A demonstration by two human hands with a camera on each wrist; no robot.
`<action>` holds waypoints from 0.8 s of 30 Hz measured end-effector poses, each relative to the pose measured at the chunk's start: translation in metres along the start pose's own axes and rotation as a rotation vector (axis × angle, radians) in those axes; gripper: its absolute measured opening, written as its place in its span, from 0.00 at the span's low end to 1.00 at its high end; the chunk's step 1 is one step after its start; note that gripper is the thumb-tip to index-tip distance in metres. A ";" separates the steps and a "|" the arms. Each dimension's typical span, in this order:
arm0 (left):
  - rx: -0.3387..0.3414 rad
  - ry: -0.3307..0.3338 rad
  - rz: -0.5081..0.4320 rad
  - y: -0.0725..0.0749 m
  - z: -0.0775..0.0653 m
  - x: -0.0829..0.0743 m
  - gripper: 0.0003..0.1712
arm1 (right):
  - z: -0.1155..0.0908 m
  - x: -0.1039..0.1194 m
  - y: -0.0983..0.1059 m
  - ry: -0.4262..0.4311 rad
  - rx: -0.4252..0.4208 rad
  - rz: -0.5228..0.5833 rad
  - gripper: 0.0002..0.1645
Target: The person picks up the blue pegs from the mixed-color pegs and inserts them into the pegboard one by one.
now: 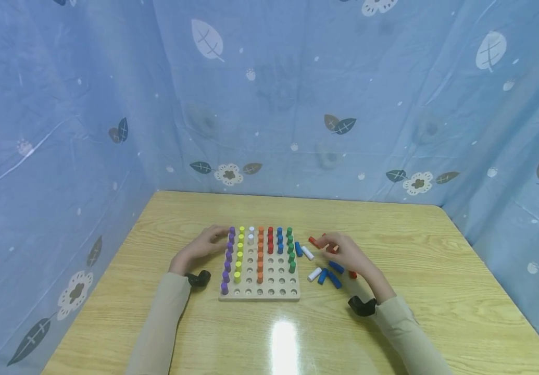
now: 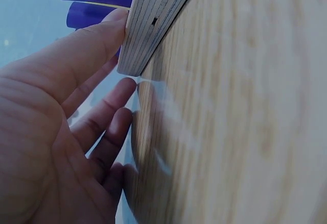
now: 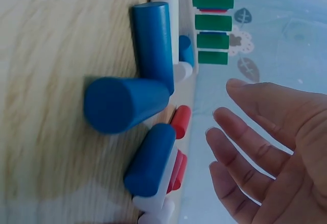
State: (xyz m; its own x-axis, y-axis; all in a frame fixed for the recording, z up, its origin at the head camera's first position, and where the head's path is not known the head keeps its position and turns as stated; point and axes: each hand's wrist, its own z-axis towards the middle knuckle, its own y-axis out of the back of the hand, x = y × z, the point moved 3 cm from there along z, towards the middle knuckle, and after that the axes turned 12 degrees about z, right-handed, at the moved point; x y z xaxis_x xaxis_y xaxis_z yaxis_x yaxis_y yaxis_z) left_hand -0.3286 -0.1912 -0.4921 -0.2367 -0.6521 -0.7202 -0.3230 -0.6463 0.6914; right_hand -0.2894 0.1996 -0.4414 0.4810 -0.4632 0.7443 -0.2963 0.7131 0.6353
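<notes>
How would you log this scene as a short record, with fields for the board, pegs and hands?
Board: flat on the table, partly filled
Standing pegs, left to right: seven purple, six yellow, two white, six orange, three red, three blue, five green
Loose pegs: blue, white, red; right of the board
Left hand: at the board's left side, thumb at its edge
Right hand: near loose red pegs, holding nothing

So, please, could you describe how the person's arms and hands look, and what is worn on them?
The left hand and right hand are bare, without gloves. The left sleeve and right sleeve are long, beige and appear plain. A small black rounded device sits at the left wrist, a similar black device at the right. I see no cables.
</notes>
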 end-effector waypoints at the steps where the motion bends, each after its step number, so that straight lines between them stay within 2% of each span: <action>1: 0.000 -0.004 0.001 0.000 0.000 0.000 0.32 | -0.002 0.000 0.000 0.012 -0.002 -0.005 0.15; 6: -0.004 -0.001 0.018 0.000 -0.001 -0.001 0.32 | -0.010 -0.001 0.002 0.035 -0.015 -0.030 0.15; 13: -0.010 0.011 -0.009 -0.002 -0.001 -0.001 0.32 | -0.022 -0.004 0.004 -0.020 0.000 -0.042 0.14; 24: -0.002 0.016 0.015 -0.002 -0.002 -0.001 0.32 | -0.033 -0.012 0.004 -0.054 -0.005 -0.070 0.13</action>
State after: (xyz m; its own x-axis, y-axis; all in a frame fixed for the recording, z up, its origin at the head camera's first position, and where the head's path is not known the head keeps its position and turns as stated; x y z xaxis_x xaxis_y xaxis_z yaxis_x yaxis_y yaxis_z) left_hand -0.3264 -0.1901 -0.4925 -0.2265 -0.6685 -0.7084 -0.3172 -0.6370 0.7026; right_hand -0.2691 0.2260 -0.4546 0.4554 -0.5394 0.7083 -0.2595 0.6806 0.6852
